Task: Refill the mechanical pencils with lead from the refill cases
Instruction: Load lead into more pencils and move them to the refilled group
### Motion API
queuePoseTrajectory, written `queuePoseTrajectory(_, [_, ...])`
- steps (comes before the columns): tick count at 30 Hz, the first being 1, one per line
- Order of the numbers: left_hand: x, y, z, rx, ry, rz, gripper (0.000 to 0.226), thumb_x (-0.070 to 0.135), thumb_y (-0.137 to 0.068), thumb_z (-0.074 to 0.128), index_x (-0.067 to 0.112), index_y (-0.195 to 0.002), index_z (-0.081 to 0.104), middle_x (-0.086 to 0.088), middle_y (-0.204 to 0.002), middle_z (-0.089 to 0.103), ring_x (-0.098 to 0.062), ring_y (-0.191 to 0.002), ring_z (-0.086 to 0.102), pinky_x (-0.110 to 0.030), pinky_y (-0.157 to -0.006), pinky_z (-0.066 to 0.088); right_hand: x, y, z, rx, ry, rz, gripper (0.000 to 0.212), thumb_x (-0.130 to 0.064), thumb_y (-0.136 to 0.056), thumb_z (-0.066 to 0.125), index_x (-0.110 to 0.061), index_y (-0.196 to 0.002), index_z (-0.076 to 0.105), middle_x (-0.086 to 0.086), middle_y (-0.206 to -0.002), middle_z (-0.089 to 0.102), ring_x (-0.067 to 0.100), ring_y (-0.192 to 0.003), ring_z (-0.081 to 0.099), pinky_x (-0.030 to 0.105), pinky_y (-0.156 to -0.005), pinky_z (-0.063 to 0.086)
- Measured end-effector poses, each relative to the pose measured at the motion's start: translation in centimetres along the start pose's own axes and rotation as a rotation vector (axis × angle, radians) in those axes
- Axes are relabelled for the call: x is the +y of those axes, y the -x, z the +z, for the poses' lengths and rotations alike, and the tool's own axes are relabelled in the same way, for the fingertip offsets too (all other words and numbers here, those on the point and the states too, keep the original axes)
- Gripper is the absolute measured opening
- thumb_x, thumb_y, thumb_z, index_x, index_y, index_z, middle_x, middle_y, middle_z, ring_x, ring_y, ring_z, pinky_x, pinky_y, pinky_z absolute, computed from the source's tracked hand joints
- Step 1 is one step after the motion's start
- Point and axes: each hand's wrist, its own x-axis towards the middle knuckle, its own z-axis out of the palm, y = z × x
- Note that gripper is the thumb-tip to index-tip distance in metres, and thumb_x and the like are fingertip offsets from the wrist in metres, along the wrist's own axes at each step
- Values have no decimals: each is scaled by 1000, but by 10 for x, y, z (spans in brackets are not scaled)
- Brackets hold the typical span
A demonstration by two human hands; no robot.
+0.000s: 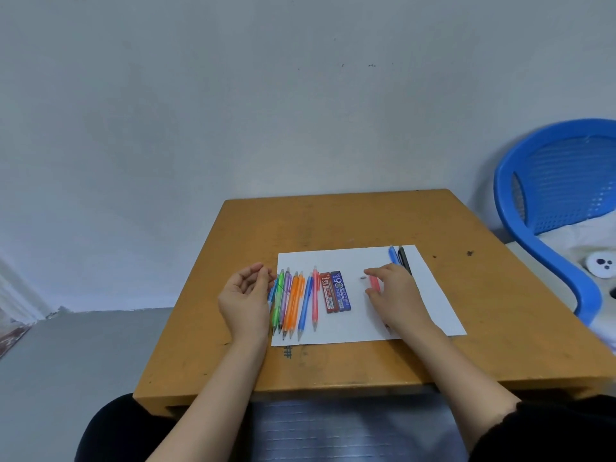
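- Left hand (245, 295), centre-left, hovers beside the pencil row (293, 298); its fingers (258, 269) are curled with thumb meeting forefinger, and whether they hold anything cannot be told.
- Right hand (396, 291), centre-right, grips a pink pencil (375, 283) on the paper (366, 325).
- Refill cases (335, 291) lie between the hands.

Both the left hand (245, 295) and the right hand (396, 291) are bare, and so are the 2 forearms (233, 378) behind them. At the lower right of the frame a black sleeve (546, 431) ends near the elbow in a soft, slightly uneven edge. At the lower left sits a rounded mass of black cloth (110, 431); whether it is sleeve or trouser leg cannot be told. Bottom centre shows grey-blue ribbed fabric (350, 435) with faint horizontal lines.
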Motion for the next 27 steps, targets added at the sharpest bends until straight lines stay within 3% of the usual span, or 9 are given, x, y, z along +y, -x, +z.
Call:
queuePoseTrajectory(4, [-4, 3, 4, -25, -5, -16, 3, 18, -90, 65, 16, -92, 66, 0, -84, 73, -11, -79, 71, -23, -62, 55, 2, 0, 5, -5, 45, 76, 38, -21, -94, 55, -9, -129, 56, 8, -111, 54, 21, -103, 54, 29, -88, 43])
queuePoseTrajectory(8, [-8, 10, 5, -63, -5, -19, 6, 17, -89, 65, 13, -94, 65, -1, -85, 73, -9, -78, 71, -16, -59, 55, 1, -5, 9, 3, 67, 89, 28, -18, -96, 49, -8, -118, 63, 6, -96, 50, 20, -88, 53, 28, -78, 44])
queuePoseTrajectory(13, [-13, 17, 5, -67, 48, 14, 6, 12, -89, 64, 17, -91, 64, 3, -82, 73, -10, -77, 71, -17, -63, 55, 2, -11, 12, 35, 100, 87, 29, -19, -99, 42, -5, -103, 67, -1, -74, 40, 17, -72, 45, 23, -64, 32])
queuePoseTrajectory(17, [-14, 18, 4, -68, 78, 56, 8, 9, -89, 64, 16, -93, 63, 0, -86, 72, -12, -80, 71, -18, -66, 56, -4, -10, 9, 48, 63, 30, 34, -19, -99, 42, -15, -128, 58, 4, -87, 47, 17, -78, 46, 23, -61, 31])
queuePoseTrajectory(20, [-15, 19, 5, -76, 61, 83, 9, 11, -89, 64, 18, -93, 63, 1, -88, 72, -11, -82, 71, -17, -65, 55, -8, -10, 10, 95, 52, -33, 38, -16, -97, 44, -18, -133, 55, 5, -97, 53, 16, -83, 49, 24, -62, 35])
queuePoseTrajectory(27, [-15, 16, 3, -68, 109, 60, 6, 10, -88, 64, 14, -93, 62, 4, -85, 73, -12, -83, 71, -16, -64, 55, -19, -13, 20, 285, -135, -257, 34, -5, -90, 58, -7, -124, 61, 8, -97, 59, 7, -75, 45, 5, -59, 31])
